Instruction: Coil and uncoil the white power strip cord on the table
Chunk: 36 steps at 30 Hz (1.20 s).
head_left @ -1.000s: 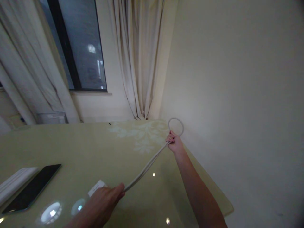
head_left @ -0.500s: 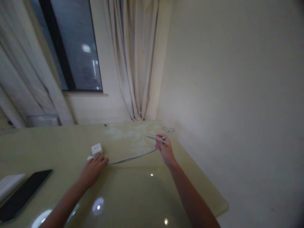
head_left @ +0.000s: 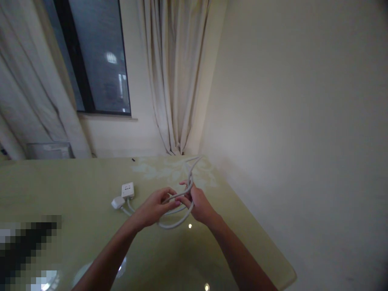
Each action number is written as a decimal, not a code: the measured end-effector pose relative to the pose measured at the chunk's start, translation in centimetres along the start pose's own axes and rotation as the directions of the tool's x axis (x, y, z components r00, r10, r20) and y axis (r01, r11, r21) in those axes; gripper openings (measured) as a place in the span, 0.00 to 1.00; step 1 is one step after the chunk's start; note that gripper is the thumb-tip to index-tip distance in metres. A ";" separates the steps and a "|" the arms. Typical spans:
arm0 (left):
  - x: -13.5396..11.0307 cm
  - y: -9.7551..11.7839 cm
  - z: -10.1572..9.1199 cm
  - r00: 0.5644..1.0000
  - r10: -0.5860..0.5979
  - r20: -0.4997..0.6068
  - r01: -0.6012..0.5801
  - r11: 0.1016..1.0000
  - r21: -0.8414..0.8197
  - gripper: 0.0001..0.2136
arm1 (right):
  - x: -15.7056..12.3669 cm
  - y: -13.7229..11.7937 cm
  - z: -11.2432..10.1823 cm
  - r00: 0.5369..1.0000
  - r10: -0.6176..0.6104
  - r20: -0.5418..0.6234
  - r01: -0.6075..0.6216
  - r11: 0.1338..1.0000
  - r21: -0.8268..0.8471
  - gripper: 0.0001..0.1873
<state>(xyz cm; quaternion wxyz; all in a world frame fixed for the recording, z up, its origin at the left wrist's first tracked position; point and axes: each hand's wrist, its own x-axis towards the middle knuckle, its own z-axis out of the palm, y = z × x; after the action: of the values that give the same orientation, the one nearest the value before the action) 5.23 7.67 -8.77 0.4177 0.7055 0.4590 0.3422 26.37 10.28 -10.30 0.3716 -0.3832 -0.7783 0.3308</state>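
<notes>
A white power cable (head_left: pixel 178 220) is gathered into loops over the glossy yellow-green table (head_left: pixel 91 178). My left hand (head_left: pixel 154 208) and my right hand (head_left: pixel 197 204) meet at the loops, both with fingers closed on the cable. One strand runs up past my right hand toward the table's far corner. The cable's other end lies to the left, where a white socket cube (head_left: pixel 127 190) and a white plug (head_left: pixel 117 202) rest on the table.
A blurred-out dark flat object (head_left: pixel 24 246) lies at the near left of the table. A bare wall runs along the table's right edge. Curtains (head_left: pixel 176 81) and a dark window (head_left: pixel 100 56) stand behind the table.
My two hands have come together from far apart. The cable, stretched straight a second ago, is now folded into loops, and the socket cube and plug lie left of my hands.
</notes>
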 end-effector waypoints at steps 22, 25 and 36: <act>-3.7 2.9 -1.8 0.516 0.450 -0.729 -0.245 0.893 0.378 0.08 | 2.0 -0.6 6.9 0.933 0.340 0.116 -0.145 0.652 -0.744 0.20; -3.7 3.3 -1.5 0.486 0.288 -0.825 -0.415 0.907 0.073 0.13 | 2.3 -1.0 7.0 0.920 0.364 0.148 -0.155 0.682 -0.715 0.18; -5.5 5.6 -5.1 0.848 0.203 -0.489 -0.511 0.556 -0.655 0.21 | 2.3 1.2 5.7 0.948 0.312 -0.068 -0.260 0.631 -0.731 0.20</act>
<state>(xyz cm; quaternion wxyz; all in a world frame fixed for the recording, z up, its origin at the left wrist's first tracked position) 0.96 2.67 -2.10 0.5049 0.4649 0.1814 0.7044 21.02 11.49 -13.40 0.1042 -0.6068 -0.7858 0.0591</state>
